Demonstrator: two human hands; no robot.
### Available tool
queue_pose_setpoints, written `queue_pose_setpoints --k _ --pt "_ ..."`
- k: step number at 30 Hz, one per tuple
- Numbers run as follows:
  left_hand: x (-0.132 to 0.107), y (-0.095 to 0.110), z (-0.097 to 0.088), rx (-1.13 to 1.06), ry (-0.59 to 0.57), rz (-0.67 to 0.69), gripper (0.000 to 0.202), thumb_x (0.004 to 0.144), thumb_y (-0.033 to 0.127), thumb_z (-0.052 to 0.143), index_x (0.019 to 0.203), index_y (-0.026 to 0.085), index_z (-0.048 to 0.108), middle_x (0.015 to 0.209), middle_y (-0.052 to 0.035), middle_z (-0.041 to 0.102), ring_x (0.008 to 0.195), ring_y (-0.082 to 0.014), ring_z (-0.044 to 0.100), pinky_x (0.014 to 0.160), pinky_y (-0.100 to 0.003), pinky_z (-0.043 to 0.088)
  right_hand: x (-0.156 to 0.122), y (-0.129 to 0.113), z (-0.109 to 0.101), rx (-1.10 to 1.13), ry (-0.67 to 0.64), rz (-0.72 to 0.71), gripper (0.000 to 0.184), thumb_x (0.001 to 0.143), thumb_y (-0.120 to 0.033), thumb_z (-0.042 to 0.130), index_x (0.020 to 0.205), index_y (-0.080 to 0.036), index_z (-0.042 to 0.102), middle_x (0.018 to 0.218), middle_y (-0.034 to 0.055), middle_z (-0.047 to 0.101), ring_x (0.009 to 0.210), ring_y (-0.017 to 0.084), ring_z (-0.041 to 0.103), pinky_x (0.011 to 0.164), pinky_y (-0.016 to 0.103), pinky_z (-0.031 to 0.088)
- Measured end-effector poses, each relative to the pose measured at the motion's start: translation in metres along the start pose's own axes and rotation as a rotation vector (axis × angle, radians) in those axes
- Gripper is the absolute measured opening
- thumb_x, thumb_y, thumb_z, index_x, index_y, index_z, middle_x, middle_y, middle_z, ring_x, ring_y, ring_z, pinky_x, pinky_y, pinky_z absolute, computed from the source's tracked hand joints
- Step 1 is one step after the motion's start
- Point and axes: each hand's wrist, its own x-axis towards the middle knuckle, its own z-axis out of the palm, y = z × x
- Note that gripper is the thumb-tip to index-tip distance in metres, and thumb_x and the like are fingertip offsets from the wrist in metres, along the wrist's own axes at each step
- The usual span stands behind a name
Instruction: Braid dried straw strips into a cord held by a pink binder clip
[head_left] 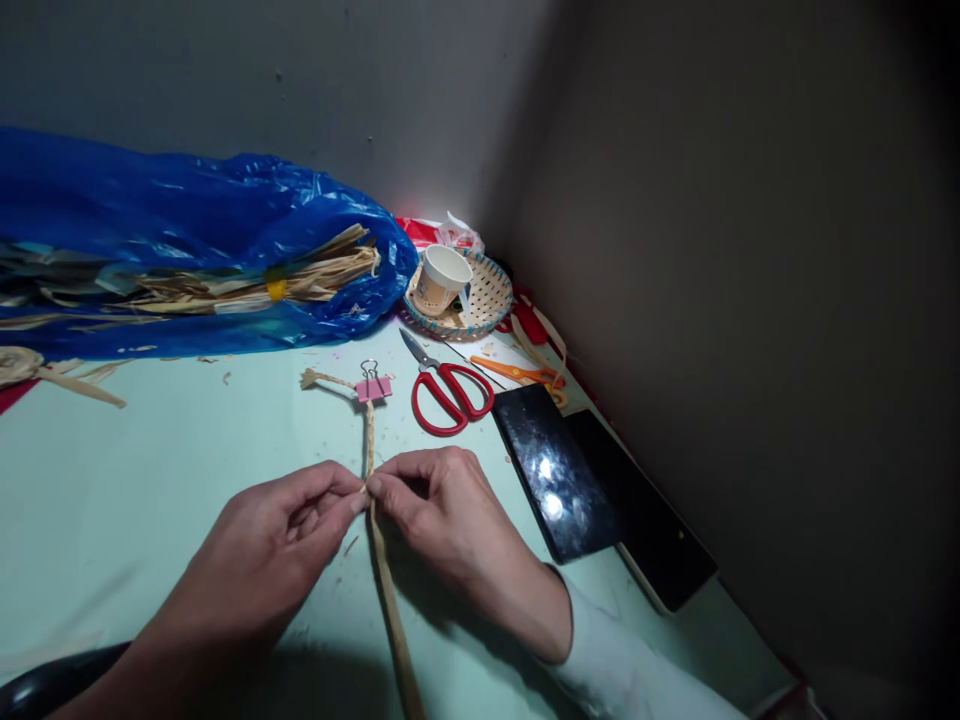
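Note:
A thin braided straw cord (368, 435) lies on the pale green table (135, 480), running from a pink binder clip (373, 387) down toward me. My left hand (274, 545) and my right hand (439, 510) meet at the cord's middle, each pinching it between thumb and forefinger. Below the pinch, loose flat straw strips (394, 610) trail toward the table's near edge. Both hands rest on the tabletop with their other fingers curled.
Red-handled scissors (448, 392) lie just beyond my right hand. Two dark phones (559, 470) lie at the right. A small woven basket (480, 300) holds a tipped paper cup (441, 279). A blue plastic bag (187, 250) of straw bundles fills the far left. Walls close the right side.

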Motion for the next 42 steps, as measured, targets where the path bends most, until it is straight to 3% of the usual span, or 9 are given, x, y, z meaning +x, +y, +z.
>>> queue_pose_setpoints --k 10,19,21,24,27,31,33,37,42 --pt "-0.012 0.005 0.008 0.262 0.175 0.139 0.033 0.087 0.047 0.047 0.067 0.025 0.060 0.051 0.0057 0.048 0.049 -0.0137 0.039 0.053 -0.027 0.034 -0.002 0.003 0.004 0.168 0.001 0.059 0.029 0.088 -0.022 0.054 0.064 -0.013 0.066 0.059 -0.0016 0.054 0.060 0.011 0.043 0.058 0.025 0.032" --pt "-0.019 -0.013 0.014 1.013 0.368 0.783 0.041 0.093 0.012 0.043 0.057 0.024 0.059 0.053 0.0006 0.056 0.052 -0.0164 0.051 0.053 -0.033 0.027 -0.005 -0.001 0.004 0.216 -0.027 0.039 0.038 0.091 -0.023 0.052 0.056 -0.020 0.038 0.060 -0.0048 0.034 0.062 0.012 0.032 0.059 0.026 0.030" --pt "-0.022 -0.016 0.017 1.111 0.371 0.837 0.042 0.092 0.009 0.041 0.060 0.024 0.063 0.058 -0.0019 0.060 0.057 -0.0191 0.055 0.056 -0.036 0.027 -0.004 0.002 0.006 0.248 -0.027 0.041 0.039 0.091 -0.024 0.052 0.055 -0.020 0.038 0.060 -0.0047 0.036 0.063 0.012 0.033 0.060 0.027 0.031" --pt "-0.027 -0.017 0.021 1.071 0.326 0.771 0.039 0.092 0.010 0.038 0.072 0.024 0.068 0.063 -0.0027 0.064 0.058 -0.0202 0.056 0.056 -0.037 0.028 -0.002 0.006 0.009 0.313 -0.035 0.072 0.038 0.089 -0.026 0.056 0.054 -0.019 0.046 0.059 -0.0039 0.045 0.063 0.012 0.039 0.062 0.026 0.035" --pt "-0.027 -0.008 0.019 0.767 0.288 0.688 0.033 0.093 0.017 0.041 0.074 0.026 0.066 0.066 -0.0011 0.065 0.062 -0.0193 0.059 0.059 -0.034 0.035 0.000 0.004 0.008 0.403 -0.036 0.131 0.032 0.086 -0.025 0.060 0.056 -0.017 0.059 0.061 -0.0018 0.056 0.062 0.013 0.047 0.064 0.026 0.038" --pt "-0.017 0.011 0.008 0.237 0.335 0.329 0.019 0.092 0.035 0.050 0.082 0.027 0.064 0.082 -0.0001 0.069 0.071 -0.0192 0.062 0.069 -0.031 0.044 0.000 -0.003 0.000 0.530 -0.059 0.179 0.025 0.086 -0.023 0.063 0.064 -0.013 0.070 0.065 0.0009 0.063 0.064 0.012 0.052 0.070 0.026 0.040" --pt "-0.010 0.016 0.003 -0.027 0.233 0.128 0.018 0.089 0.043 0.056 0.095 0.028 0.062 0.082 0.0018 0.068 0.066 -0.0175 0.061 0.066 -0.030 0.047 0.000 -0.004 -0.004 0.592 -0.087 0.176 0.024 0.087 -0.020 0.062 0.067 -0.012 0.073 0.065 0.0010 0.064 0.065 0.011 0.052 0.073 0.025 0.041" --pt "0.006 0.009 -0.003 -0.380 -0.205 -0.099 0.035 0.082 0.054 0.066 0.100 0.025 0.059 0.072 0.0040 0.065 0.046 -0.0123 0.053 0.049 -0.027 0.043 0.000 -0.003 -0.005 0.680 -0.140 0.151 0.025 0.085 -0.013 0.056 0.069 -0.012 0.075 0.066 0.0024 0.066 0.067 0.012 0.056 0.075 0.025 0.043" --pt "0.015 0.003 -0.009 -0.419 -0.312 -0.239 0.040 0.074 0.058 0.073 0.085 0.020 0.064 0.070 0.0009 0.064 0.043 -0.0069 0.039 0.042 -0.021 0.026 0.000 -0.003 -0.006 0.616 -0.161 0.121 0.028 0.087 -0.012 0.054 0.071 -0.013 0.077 0.070 0.0044 0.069 0.071 0.013 0.059 0.083 0.027 0.046"
